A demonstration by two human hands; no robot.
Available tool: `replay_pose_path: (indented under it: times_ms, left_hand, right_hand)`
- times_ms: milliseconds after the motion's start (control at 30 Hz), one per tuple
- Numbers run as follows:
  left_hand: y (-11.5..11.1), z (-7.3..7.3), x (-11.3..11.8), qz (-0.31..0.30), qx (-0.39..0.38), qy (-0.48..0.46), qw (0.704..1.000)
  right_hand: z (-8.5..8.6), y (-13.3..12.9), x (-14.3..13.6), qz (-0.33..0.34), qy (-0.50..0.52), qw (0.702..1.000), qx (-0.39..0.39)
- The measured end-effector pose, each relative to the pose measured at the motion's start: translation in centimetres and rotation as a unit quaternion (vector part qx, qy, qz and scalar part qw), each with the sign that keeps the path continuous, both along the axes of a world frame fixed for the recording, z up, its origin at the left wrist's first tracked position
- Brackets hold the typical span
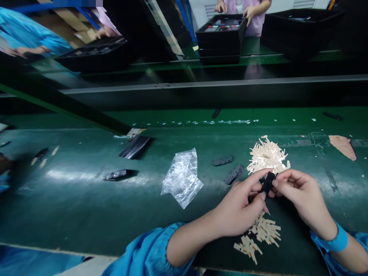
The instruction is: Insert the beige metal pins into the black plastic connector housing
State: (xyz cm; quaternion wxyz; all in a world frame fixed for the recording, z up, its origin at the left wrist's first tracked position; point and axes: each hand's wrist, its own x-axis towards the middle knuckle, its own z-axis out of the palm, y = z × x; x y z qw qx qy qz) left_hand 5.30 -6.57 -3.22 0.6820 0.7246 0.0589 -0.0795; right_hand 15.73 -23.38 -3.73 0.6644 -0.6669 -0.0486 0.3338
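Note:
My left hand (240,205) and my right hand (301,195) meet over the green bench top, both pinching a small black plastic part (268,183) held upright between the fingertips. Just behind the hands lies a heap of small beige strips (267,155). A second, smaller heap of beige strips (260,235) lies under my left wrist. Two flat black parts (222,160) (234,173) rest on the bench to the left of the hands.
A crumpled clear plastic bag (182,178) lies mid-bench. Further left sit a ribbed black piece (135,147) and a dark part (116,175). Behind the conveyor rail (201,85), another person's hands rest on stacked black trays (221,36). More black trays (299,28) stand right.

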Motion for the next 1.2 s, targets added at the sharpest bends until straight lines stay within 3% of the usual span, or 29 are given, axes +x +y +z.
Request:
replay_pose_path:
  times_ms: [667,867,1033,1200]
  left_hand:
    - [-0.22,-0.20,-0.26,0.008,-0.024,-0.007,1.000]
    - [-0.19,0.05,-0.16,0.018,-0.066,0.012,0.998]
    - [-0.11,0.17,-0.05,0.025,-0.105,0.034,0.994]
    - [-0.04,-0.14,-0.10,0.019,-0.097,0.032,0.995]
  right_hand:
    - [-0.10,0.24,-0.16,0.005,0.011,1.000,0.012]
    - [0.21,0.34,-0.05,-0.019,0.000,1.000,0.018]
    - [0.37,0.05,0.16,0.058,-0.024,0.998,-0.003]
    - [0.10,-0.17,0.13,0.073,-0.028,0.997,-0.017]
